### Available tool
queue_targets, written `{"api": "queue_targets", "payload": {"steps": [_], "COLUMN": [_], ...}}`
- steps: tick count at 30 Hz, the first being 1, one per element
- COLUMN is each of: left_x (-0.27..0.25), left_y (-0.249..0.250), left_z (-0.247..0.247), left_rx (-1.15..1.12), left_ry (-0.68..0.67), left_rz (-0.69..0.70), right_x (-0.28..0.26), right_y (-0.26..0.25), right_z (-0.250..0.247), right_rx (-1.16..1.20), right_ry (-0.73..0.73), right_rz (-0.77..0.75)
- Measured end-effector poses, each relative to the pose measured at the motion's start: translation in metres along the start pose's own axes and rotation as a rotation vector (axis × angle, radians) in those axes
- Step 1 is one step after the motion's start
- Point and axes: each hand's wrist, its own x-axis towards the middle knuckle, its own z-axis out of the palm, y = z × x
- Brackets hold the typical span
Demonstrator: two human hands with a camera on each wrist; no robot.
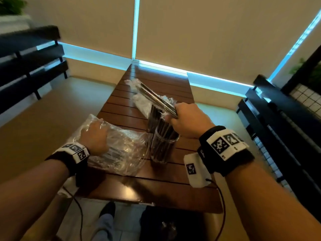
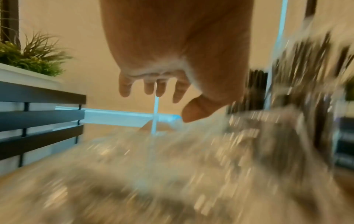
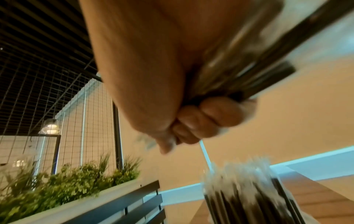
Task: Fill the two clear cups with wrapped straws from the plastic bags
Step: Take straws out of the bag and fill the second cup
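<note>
A: The left hand first: it lies on top of the near plastic bag at the table's left edge. In the left wrist view its fingers hang loose and spread over the blurred film, gripping nothing that I can see.

B: What is in that bag?

A: Dark wrapped straws show through it, so it is not emptied yet. Just right of it stands the near clear cup, packed with upright dark straws. The second cup is right behind it, also holding straws, though the hand partly hides how full it is.

B: And the right side?

A: The right hand is curled tight round a bundle of wrapped straws, held slanting above the cups. The right wrist view shows the fingers wrapped fully round it. A second bag lies further back on the wooden table.

B: So how far along?

A: I judge well on: both cups hold straws. This handful has yet to go in, and the near bag has more to give
</note>
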Motion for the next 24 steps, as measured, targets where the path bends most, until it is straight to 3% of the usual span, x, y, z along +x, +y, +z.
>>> {"api": "queue_targets", "payload": {"steps": [2, 5, 7, 8, 11, 13, 16, 17, 21, 24], "left_x": [-0.008, -0.033, -0.044, -0.045, -0.043, -0.037, -0.033, -0.031, -0.028, -0.033], "left_y": [0.026, 0.082, 0.112, 0.124, 0.150, 0.155, 0.146, 0.143, 0.137, 0.151], "left_z": [-0.038, -0.102, -0.127, -0.134, -0.149, -0.153, -0.154, -0.154, -0.151, -0.145], "left_rx": [-0.376, -1.105, -1.448, -1.583, -1.826, -1.802, -1.405, -1.277, -0.880, -0.676], "left_ry": [0.082, -0.038, -0.011, 0.022, 0.163, 0.296, 0.495, 0.531, 0.573, 0.566], "left_rz": [0.147, 0.337, 0.375, 0.331, 0.021, -0.062, 0.105, 0.127, 0.086, 0.165], "right_x": [0.001, 0.002, 0.003, 0.004, 0.003, 0.003, 0.004, 0.003, 0.000, 0.004], "right_y": [-0.009, -0.028, -0.043, -0.049, -0.063, -0.062, -0.049, -0.043, -0.031, -0.043], "right_z": [0.013, 0.036, 0.049, 0.055, 0.063, 0.061, 0.035, 0.021, -0.045, -0.069], "right_rx": [0.069, 0.143, 0.225, 0.285, 0.404, 0.405, 0.523, 0.602, 0.940, 0.858], "right_ry": [0.132, 0.240, 0.281, 0.317, 0.360, 0.289, 0.196, 0.259, 0.769, 0.833], "right_rz": [-0.025, -0.099, -0.121, -0.118, -0.149, -0.244, -0.341, -0.317, -0.211, -0.291]}}
